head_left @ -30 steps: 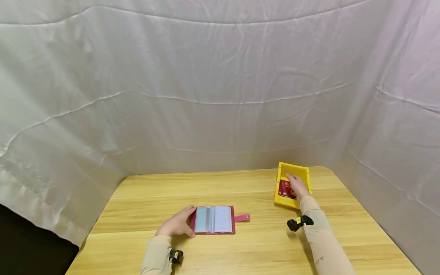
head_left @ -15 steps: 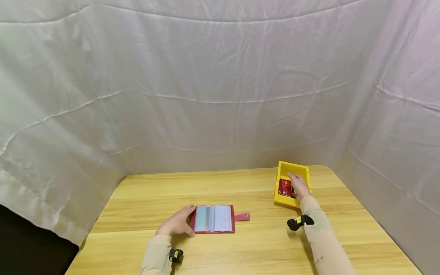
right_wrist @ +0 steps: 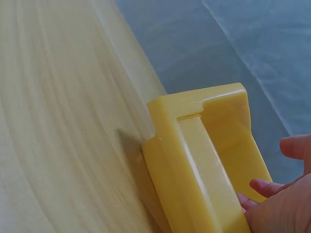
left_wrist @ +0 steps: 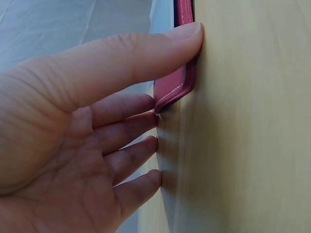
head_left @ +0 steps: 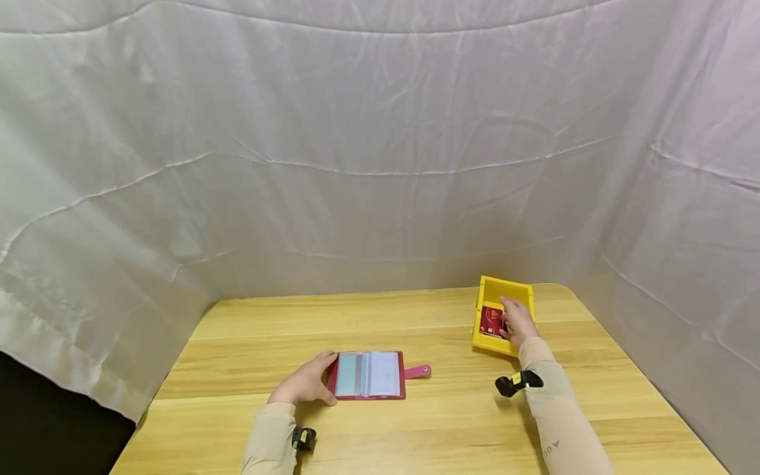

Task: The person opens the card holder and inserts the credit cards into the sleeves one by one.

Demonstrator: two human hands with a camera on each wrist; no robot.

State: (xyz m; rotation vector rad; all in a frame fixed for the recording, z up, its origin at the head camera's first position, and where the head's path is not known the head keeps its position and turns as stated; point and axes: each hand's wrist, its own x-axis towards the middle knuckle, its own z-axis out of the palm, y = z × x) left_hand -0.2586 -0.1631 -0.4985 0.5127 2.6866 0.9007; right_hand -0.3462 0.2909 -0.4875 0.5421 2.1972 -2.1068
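Observation:
A pink-red card holder (head_left: pixel 399 376) lies unfolded on the table, clear sleeves showing and its snap strap pointing right. My left hand (head_left: pixel 305 380) holds its left end, thumb at the near edge and fingers by the far corner. In the left wrist view the thumb crosses the stitched red cover (left_wrist: pixel 170 87), and the other fingertips rest at the table. My right hand (head_left: pixel 518 321) reaches into a yellow bin (head_left: pixel 505 288), index finger extended. Beside its fingers a red card (head_left: pixel 490 321) lies in the bin, with something dark partly hidden under the hand.
The wooden table (head_left: pixel 415 435) runs back to a grey cloth curtain (head_left: pixel 380 218), which also closes off both sides. The bin's raised walls (right_wrist: pixel 194 160) surround the right fingers. Black cameras are strapped to both wrists.
The right hand shifts slightly within the bin, its index finger lifting off to the right of the red card. My left hand and the card holder stay in place.

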